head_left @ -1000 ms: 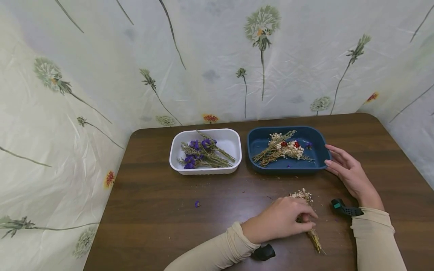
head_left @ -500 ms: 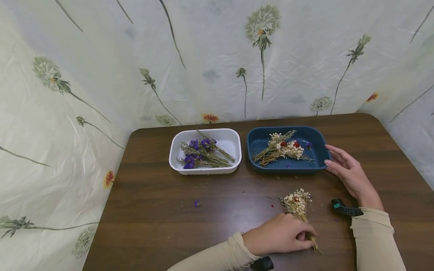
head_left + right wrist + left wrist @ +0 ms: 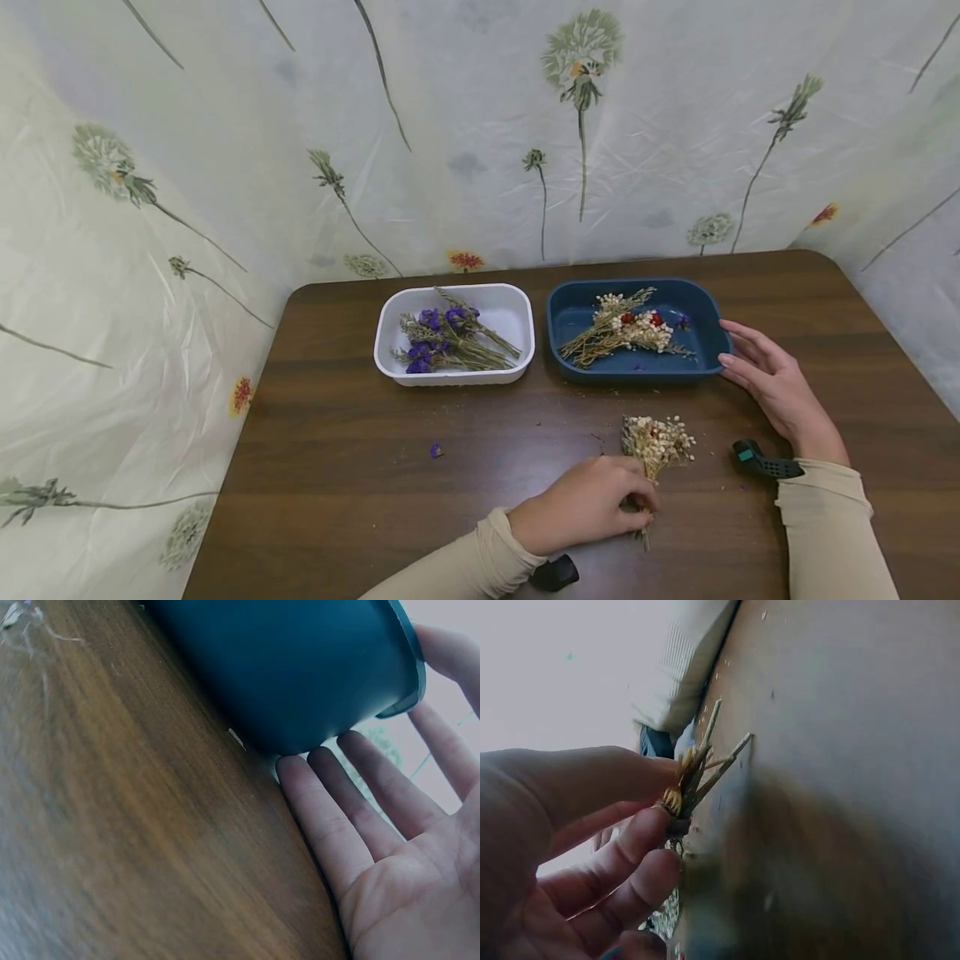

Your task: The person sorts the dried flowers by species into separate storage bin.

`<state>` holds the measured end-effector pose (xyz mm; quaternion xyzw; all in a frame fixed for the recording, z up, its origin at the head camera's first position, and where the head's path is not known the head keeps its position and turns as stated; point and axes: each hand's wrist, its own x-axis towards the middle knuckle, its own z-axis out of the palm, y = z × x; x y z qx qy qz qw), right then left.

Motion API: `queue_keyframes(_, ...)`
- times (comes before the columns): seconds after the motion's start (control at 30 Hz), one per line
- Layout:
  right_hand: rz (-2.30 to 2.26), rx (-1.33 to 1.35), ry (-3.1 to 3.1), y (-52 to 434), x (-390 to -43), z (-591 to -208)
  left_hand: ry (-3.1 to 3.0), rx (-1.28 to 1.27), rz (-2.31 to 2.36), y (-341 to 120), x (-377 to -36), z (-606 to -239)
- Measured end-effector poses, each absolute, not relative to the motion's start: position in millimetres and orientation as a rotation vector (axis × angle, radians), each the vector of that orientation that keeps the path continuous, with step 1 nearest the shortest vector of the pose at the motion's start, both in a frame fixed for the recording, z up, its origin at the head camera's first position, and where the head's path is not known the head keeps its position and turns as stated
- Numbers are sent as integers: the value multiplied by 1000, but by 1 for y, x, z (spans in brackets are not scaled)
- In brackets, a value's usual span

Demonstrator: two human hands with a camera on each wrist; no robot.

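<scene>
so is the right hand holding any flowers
No, the right hand lies open with straight fingers against the end of the blue tray, while the left hand grips the flower bunch.

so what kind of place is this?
Probably a staged tabletop booth, not a real workshop: a wooden table closed in by flower-printed plastic sheeting, with a white tray and a blue tray of dried flowers. The left hand grips a small dried bunch.
</scene>
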<state>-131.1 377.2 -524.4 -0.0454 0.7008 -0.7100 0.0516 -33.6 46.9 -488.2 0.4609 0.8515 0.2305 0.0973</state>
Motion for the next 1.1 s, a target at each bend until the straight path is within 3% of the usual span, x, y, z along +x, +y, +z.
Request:
queue_keyframes(0.67, -2162, -132, 2127, 378, -131, -525, 2618, 1104, 1024, 6, -73, -498)
queue_keyframes(1.1, -2142, -102, 2167, 376, -132, -525, 2633, 1003, 1083, 8, -89, -496)
